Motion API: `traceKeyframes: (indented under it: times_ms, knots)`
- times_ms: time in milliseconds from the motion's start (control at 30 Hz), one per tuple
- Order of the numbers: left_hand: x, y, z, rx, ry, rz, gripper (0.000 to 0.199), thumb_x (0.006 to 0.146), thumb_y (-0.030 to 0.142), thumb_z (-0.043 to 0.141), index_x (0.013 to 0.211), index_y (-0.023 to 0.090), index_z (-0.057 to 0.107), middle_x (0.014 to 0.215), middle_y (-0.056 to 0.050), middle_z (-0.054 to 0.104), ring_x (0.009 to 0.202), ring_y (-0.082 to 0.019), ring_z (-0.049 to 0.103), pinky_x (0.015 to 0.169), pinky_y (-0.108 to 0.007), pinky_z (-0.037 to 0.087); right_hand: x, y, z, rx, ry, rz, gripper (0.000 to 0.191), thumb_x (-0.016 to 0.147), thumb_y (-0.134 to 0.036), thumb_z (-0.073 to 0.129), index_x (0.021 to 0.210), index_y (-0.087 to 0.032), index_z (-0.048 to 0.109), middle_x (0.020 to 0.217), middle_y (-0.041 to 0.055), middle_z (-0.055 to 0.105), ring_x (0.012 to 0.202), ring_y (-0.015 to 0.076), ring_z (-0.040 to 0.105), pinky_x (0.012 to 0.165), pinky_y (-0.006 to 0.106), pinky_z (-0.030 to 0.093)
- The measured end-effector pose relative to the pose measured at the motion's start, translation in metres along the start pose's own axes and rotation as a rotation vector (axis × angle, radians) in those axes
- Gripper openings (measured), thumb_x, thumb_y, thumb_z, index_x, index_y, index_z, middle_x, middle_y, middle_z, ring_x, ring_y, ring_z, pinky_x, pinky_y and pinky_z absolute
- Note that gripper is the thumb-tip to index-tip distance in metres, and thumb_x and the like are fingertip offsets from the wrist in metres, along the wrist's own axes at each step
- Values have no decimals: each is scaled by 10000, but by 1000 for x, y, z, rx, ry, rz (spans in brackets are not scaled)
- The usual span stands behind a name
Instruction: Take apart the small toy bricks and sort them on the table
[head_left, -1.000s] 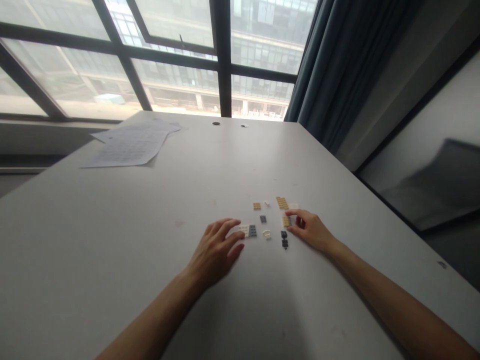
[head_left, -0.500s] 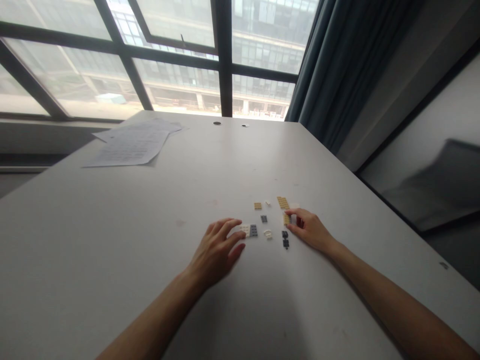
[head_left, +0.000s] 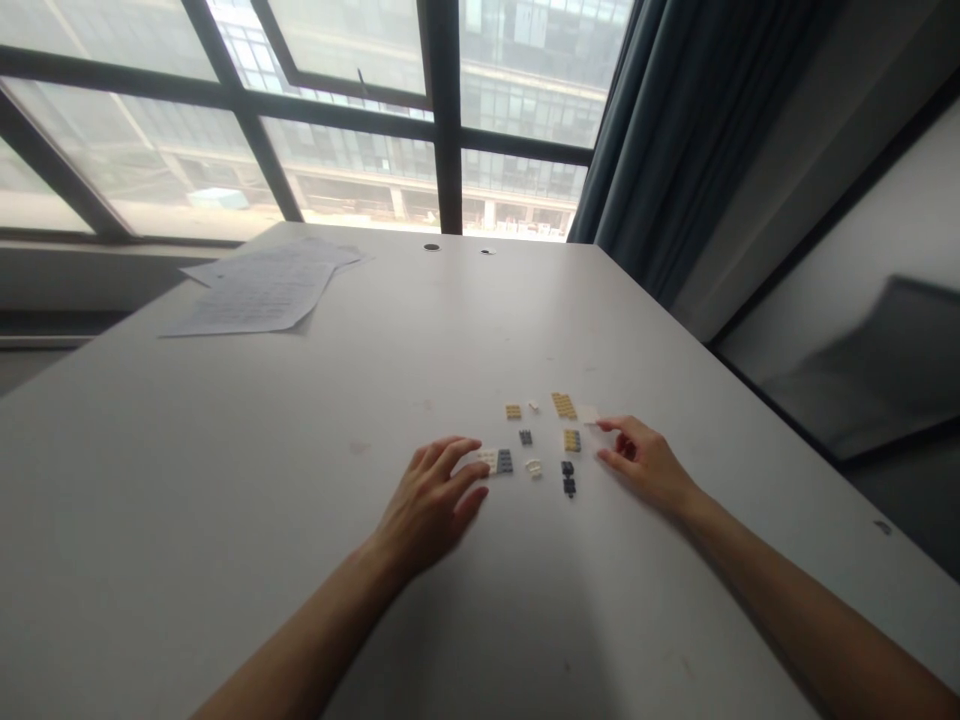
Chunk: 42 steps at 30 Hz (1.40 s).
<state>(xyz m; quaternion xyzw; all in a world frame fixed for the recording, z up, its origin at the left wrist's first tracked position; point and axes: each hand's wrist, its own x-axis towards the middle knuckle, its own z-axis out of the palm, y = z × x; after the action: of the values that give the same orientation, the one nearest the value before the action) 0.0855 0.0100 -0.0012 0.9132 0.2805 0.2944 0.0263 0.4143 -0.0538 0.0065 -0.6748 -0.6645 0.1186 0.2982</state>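
Away from the yellow and grey piece [head_left: 572, 440] has gone the right hand [head_left: 643, 468], a bit to the right. In the head view, that piece now lies flat on the white table [head_left: 300, 450], with its grey side fully showing. The right hand is open, with its thumb and first finger apart, and holds nothing. Its first finger is close to the flat white piece [head_left: 590, 413].

The left hand [head_left: 429, 505] is open too, with its fingers spread. Its fingertips are at the left end of the white and grey piece [head_left: 505, 461]. I cannot tell if they press on it.

Between the hands are more small bits. The small grey piece [head_left: 526, 437] is in the middle, the curved white piece [head_left: 533, 468] is nearer, and the black piece [head_left: 568, 479] is near and to the right. Farther off are the small yellow piece [head_left: 513, 411], the tiny white piece [head_left: 533, 407] and the big yellow piece [head_left: 563, 405]. Papers [head_left: 259, 290] lie at the far left, and a blue curtain [head_left: 637, 150] hangs at the far right by the window [head_left: 448, 120].
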Motion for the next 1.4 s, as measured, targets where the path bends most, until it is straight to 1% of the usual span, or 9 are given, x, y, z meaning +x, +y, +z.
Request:
traceKeyframes:
  times_ms: [100, 133, 233, 333, 500, 733, 900, 1267, 1400]
  knots:
    - [0, 0, 0, -3, -10, 6, 180, 879, 215, 545, 1039, 217, 627, 1221, -95, 565, 1151, -256, 489, 948, -435, 422, 12, 9, -2, -75, 54, -35, 337, 817, -292, 609, 1134, -180, 628, 946, 58, 607, 685, 159, 540, 696, 314, 477]
    - [0, -1, 0, -3, -12, 6, 182, 881, 214, 542, 1043, 218, 626, 1224, -95, 563, 1154, -257, 486, 950, -438, 420, 18, 12, -2, -85, 46, -44, 343, 811, -285, 614, 1135, -174, 632, 989, 69, 605, 699, 160, 544, 710, 318, 479]
    - [0, -1, 0, -4, -13, -1, 184, 884, 214, 538, 1048, 220, 622, 1232, -96, 557, 1159, -258, 483, 952, -442, 417, 36, 20, 0, -66, -54, -44, 383, 792, -290, 638, 1158, -180, 637, 1069, 77, 590, 711, 152, 553, 722, 314, 485]
    - [-1, -2, 0, -9, -18, -6, 184, 884, 216, 537, 1049, 219, 619, 1235, -97, 556, 1160, -258, 481, 953, -442, 418, 47, 26, 1, -51, -123, -34, 378, 795, -315, 642, 1146, -176, 652, 1017, 66, 590, 696, 146, 545, 716, 309, 478]
    - [-1, -1, 0, -18, -15, -8, 184, 882, 211, 542, 1048, 222, 620, 1230, -92, 558, 1154, -254, 483, 953, -440, 417, 55, 28, 0, -34, -114, -30, 286, 805, -303, 620, 1053, -179, 691, 913, 44, 590, 670, 140, 524, 705, 303, 463]
    - [-1, 0, 0, -26, -15, -4, 179, 879, 209, 546, 1040, 220, 623, 1224, -91, 563, 1156, -255, 482, 954, -434, 414, 57, 29, -1, -32, -145, -37, 293, 790, -308, 631, 1045, -177, 691, 905, 37, 580, 672, 137, 517, 684, 290, 451]
    - [-1, 0, 1, -40, -20, -5, 172, 884, 207, 541, 1038, 218, 618, 1221, -91, 564, 1160, -253, 476, 953, -432, 411, 57, 29, 0, -29, -141, -21, 358, 779, -335, 653, 1105, -189, 671, 910, 33, 576, 669, 136, 512, 688, 291, 454]
    - [0, 0, 0, -40, -20, -6, 181, 874, 204, 546, 1036, 222, 626, 1208, -90, 577, 1151, -250, 489, 949, -432, 419, 64, 28, 1, -47, -147, -30, 274, 787, -328, 639, 1015, -190, 699, 883, 29, 573, 651, 130, 520, 695, 292, 464]
    - [0, 0, 0, -41, -19, -3, 181, 873, 203, 545, 1034, 224, 626, 1206, -90, 582, 1154, -250, 494, 952, -434, 420, 72, 29, -1, -71, -194, -40, 316, 761, -317, 669, 1046, -183, 685, 895, 32, 562, 645, 129, 515, 704, 299, 466]
